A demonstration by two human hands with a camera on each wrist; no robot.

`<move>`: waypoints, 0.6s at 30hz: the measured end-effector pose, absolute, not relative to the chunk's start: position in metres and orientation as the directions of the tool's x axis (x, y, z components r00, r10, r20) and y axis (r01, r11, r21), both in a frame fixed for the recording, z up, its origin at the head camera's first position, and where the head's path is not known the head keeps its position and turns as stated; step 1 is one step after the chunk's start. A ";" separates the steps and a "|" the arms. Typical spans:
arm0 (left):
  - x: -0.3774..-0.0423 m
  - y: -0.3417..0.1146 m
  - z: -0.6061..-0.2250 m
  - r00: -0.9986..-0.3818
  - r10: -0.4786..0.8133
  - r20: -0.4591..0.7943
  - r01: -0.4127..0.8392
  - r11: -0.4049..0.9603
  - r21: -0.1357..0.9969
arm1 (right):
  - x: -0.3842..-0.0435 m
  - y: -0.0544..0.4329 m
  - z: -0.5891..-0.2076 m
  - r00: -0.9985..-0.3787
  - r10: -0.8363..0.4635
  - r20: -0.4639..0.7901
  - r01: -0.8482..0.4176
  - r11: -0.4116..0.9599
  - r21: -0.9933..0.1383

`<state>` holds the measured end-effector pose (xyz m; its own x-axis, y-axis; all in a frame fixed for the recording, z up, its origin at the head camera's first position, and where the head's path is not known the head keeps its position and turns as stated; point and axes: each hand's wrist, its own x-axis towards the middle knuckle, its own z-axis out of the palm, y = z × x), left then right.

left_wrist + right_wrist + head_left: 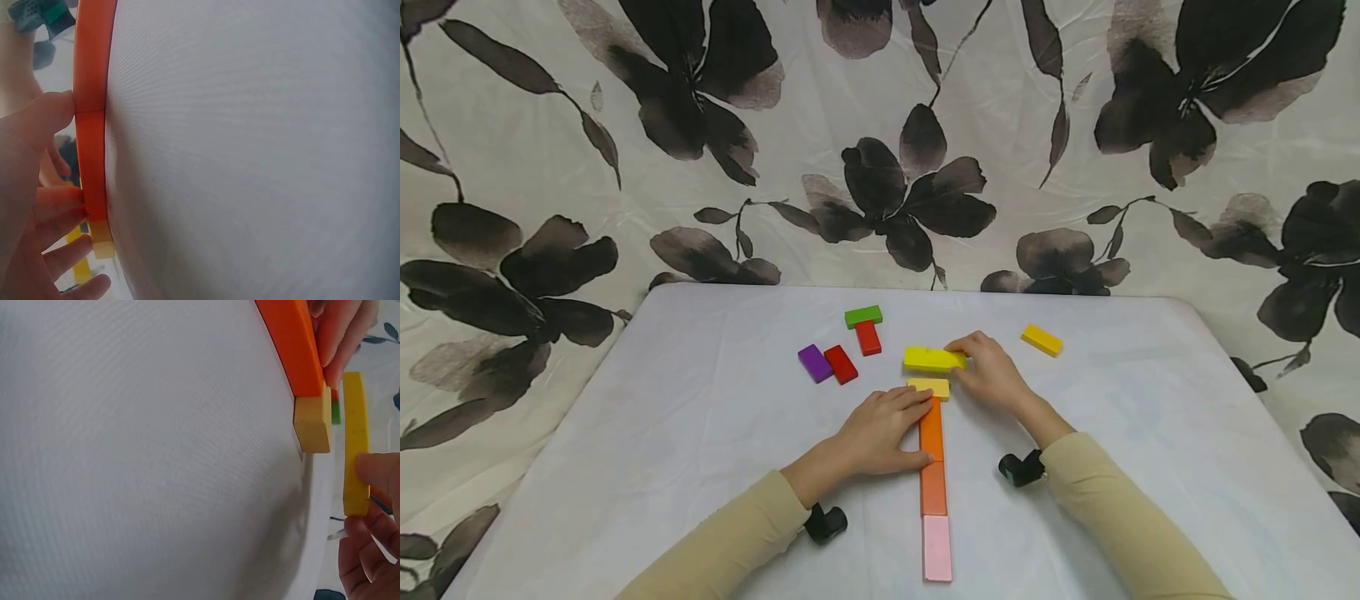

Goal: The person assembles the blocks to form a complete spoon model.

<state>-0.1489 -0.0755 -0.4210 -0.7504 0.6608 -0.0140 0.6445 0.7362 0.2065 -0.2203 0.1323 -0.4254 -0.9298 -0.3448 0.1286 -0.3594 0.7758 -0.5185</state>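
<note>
A row of blocks runs away from the person: a pink block, two orange blocks, and a pale yellow block set crosswise at the far end. My left hand lies along the row's left side, its thumb near the seam between the orange blocks. Its extended fingers reach the far orange block and the pale yellow one. Just beyond the row, my right hand pinches the right end of a long yellow block between thumb and fingers.
Left of the row's far end lie a purple block, two red blocks and a green block. Another yellow block sits at the right. Behind the white table hangs a flower-patterned cloth.
</note>
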 end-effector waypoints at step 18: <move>-0.149 -0.075 -0.420 -0.750 0.661 -0.025 0.644 0.739 0.196 | -0.218 0.126 -0.431 -0.922 -0.368 0.118 -0.373 0.769 -0.519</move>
<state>-0.1488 -0.0750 -0.4204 -0.7502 0.6607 -0.0254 0.6444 0.7392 0.1958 -0.2181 0.1258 -0.4310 -0.9224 -0.3679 0.1178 -0.3730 0.7690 -0.5191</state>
